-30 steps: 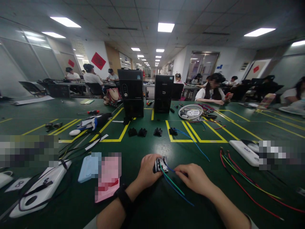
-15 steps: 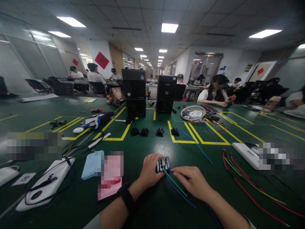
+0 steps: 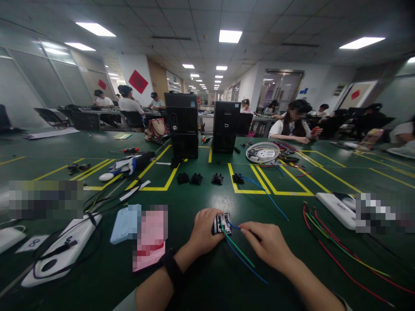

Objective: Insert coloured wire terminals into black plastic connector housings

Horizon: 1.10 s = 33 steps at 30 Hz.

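My left hand (image 3: 205, 233) is closed around the left side of a small black connector block (image 3: 223, 224) with pale, shiny parts, down at the table. A green wire (image 3: 242, 254) and a blue wire (image 3: 248, 268) trail from it toward the lower right. On the block's right side, a second blue wire (image 3: 234, 226) runs to my right hand (image 3: 270, 244), pinched between thumb and forefinger. Its other end is hidden by that hand. Beyond the hands, several similar black pieces (image 3: 196, 179) form a row, one (image 3: 238, 178) with blue wires attached.
Red and yellow-green wires (image 3: 327, 242) lie at right near a white power bank (image 3: 337, 209). To the left are a pink packet (image 3: 152, 252), a blue case (image 3: 123, 224) and a white device (image 3: 74, 242) with black cables. Two black computer towers (image 3: 181, 125) and a white basket (image 3: 262, 152) stand farther back.
My right hand has shifted slightly right, away from the block, and more of the pinched blue wire shows between them. My left hand stays in place on the block.
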Each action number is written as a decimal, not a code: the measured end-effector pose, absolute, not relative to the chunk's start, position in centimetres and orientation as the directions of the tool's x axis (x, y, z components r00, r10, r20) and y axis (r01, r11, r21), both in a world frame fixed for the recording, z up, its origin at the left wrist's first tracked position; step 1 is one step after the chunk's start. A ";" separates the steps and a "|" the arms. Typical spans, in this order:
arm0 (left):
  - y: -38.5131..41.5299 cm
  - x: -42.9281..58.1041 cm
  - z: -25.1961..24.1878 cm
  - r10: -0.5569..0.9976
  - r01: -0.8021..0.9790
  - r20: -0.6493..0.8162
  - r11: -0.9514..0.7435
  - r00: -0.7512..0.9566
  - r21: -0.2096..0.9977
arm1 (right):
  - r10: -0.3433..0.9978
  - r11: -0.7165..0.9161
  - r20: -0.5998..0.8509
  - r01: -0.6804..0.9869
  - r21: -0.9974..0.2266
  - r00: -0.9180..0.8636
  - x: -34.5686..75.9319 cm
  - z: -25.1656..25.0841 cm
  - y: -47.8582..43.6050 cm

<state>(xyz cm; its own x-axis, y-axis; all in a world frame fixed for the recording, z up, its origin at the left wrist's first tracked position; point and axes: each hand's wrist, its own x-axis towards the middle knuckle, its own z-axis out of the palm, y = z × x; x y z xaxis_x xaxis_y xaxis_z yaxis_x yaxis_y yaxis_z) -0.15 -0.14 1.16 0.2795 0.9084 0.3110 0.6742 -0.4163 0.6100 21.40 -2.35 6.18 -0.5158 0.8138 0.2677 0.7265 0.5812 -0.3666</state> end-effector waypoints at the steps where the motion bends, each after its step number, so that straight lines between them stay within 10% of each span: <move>1: -0.1 -0.1 1.1 0.908 0.673 0.314 -0.418 0.279 0.610 | 0.804 0.594 0.281 0.709 -0.380 -0.523 21.1 5.9 -2.4; 13: 0.0 -0.3 1.2 0.924 0.686 0.291 -0.380 0.248 0.621 | 0.755 0.646 0.092 0.713 -0.272 -0.649 21.6 5.8 -2.2; 23: 0.0 -0.3 1.1 0.921 0.673 0.302 -0.385 0.245 0.631 | 0.646 0.482 0.762 0.754 -0.445 0.037 22.5 6.5 -2.6; 33: 0.0 -0.3 0.7 0.919 0.670 0.306 -0.391 0.247 0.632 | 0.934 0.305 0.334 0.200 -0.931 0.131 22.6 6.3 -0.7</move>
<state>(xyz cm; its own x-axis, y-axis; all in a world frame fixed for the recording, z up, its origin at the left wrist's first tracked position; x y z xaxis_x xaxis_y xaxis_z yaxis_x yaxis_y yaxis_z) -0.29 0.04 0.73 0.2471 0.9193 0.3064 0.6697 -0.3906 0.6317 22.62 -0.73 6.30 0.1314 0.9335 0.3336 0.1996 0.3047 -0.9313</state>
